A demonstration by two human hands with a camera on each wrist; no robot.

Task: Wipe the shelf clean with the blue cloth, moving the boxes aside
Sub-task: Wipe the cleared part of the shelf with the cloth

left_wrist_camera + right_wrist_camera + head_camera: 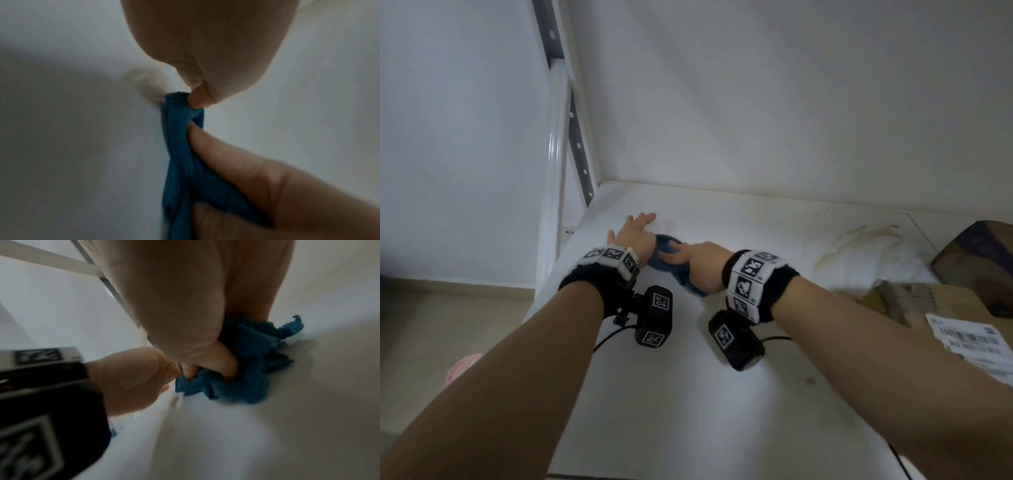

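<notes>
Both hands meet over the bunched blue cloth (671, 263) near the shelf's (722, 394) left rear corner, the right hand (700, 263) gripping it and the left hand (635, 236) pinching a fold, apparently regathering it, boxes (976, 260) aside at right.

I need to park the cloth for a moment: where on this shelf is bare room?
Bare shelf lies between the forearms, toward the front edge, and along the back wall behind the hands. The right side is crowded with boxes and a stain. Both hands hold the cloth.
</notes>
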